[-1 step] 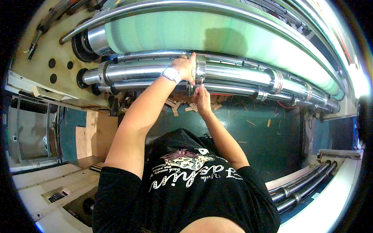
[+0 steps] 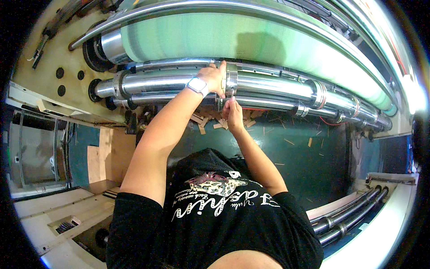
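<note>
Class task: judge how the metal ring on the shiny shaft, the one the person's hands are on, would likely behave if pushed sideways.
The ring wraps the polished shaft, so it would probably slide along it, not tip or fall. It looks like solid metal: likely stiff, heavy for its size. The left hand and right hand both press at it, perhaps a snug fit.

A dark green floor (image 2: 313, 166) lies under the machine's steel rollers and carries scattered scraps. Small tan pieces of cardboard (image 2: 207, 121) are heaped on it just below the rollers, close to the machine's pale side wall, and thinner slivers (image 2: 309, 142) lie spread farther out toward the right. At the left the floor meets a flat brown board (image 2: 109, 152), which lies beside a blue-green patch of floor.
</note>
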`<action>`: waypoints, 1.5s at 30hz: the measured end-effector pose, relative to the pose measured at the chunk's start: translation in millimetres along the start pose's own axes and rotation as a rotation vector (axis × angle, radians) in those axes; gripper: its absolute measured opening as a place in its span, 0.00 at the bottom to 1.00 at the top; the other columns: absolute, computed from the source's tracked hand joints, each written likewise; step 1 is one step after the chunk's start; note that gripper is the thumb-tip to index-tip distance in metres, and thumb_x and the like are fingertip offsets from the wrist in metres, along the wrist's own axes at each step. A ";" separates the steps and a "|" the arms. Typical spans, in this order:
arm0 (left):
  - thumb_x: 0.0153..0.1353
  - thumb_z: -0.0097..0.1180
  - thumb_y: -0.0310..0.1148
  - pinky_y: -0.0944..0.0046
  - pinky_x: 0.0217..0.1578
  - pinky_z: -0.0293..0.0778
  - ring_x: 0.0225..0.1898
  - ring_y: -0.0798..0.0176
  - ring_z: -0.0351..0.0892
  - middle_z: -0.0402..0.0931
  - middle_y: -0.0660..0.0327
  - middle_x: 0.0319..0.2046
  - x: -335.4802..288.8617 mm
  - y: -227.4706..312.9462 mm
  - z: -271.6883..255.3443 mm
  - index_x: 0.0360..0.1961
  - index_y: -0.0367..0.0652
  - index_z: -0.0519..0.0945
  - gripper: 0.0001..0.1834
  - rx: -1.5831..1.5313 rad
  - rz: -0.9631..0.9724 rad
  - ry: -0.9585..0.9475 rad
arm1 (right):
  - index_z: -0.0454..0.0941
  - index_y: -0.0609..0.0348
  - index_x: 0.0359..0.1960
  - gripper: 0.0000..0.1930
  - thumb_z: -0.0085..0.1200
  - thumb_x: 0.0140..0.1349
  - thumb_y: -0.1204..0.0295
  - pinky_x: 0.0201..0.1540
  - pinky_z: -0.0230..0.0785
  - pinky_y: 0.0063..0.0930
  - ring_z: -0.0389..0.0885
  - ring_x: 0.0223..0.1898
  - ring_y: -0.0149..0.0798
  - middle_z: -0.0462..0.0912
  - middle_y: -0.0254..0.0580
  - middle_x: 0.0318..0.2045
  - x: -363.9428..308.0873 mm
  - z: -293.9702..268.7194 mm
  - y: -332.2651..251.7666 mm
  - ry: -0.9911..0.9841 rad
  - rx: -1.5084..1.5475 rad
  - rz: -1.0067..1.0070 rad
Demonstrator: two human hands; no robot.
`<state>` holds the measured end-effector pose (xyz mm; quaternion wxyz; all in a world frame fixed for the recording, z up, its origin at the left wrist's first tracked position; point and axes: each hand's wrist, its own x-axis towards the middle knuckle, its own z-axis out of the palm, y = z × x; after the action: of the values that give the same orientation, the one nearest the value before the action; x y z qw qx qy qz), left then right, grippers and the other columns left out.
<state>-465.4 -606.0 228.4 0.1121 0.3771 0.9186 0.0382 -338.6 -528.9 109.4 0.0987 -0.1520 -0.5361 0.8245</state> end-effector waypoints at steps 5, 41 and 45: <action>0.21 0.70 0.50 0.54 0.42 0.69 0.43 0.43 0.70 0.65 0.40 0.44 -0.6 1.0 -2.9 0.59 0.41 0.46 0.64 -0.016 0.009 -0.009 | 0.66 0.56 0.18 0.21 0.36 0.63 0.56 0.20 0.52 0.20 0.57 0.17 0.24 0.61 0.28 0.13 4.4 -18.5 -12.9 0.037 -0.381 -0.065; 0.25 0.70 0.46 0.55 0.41 0.70 0.42 0.43 0.71 0.64 0.38 0.45 -4.0 2.9 -7.8 0.56 0.34 0.48 0.59 0.037 0.027 -0.035 | 0.73 0.60 0.25 0.17 0.44 0.57 0.57 0.29 0.64 0.39 0.73 0.24 0.51 0.75 0.50 0.20 40.0 -55.5 -94.1 -0.323 -1.307 -0.191; 0.24 0.70 0.46 0.55 0.40 0.71 0.41 0.42 0.71 0.63 0.37 0.45 -6.4 0.6 -6.1 0.57 0.35 0.46 0.61 -0.012 0.052 0.025 | 0.72 0.64 0.23 0.24 0.32 0.63 0.57 0.26 0.63 0.30 0.67 0.18 0.35 0.72 0.41 0.15 25.5 -52.9 -21.9 -0.157 -0.920 -0.172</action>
<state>-462.0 -609.9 235.5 0.1019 0.3996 0.9095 0.0515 -343.6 -466.6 105.7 0.0483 -0.0720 -0.8622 0.4991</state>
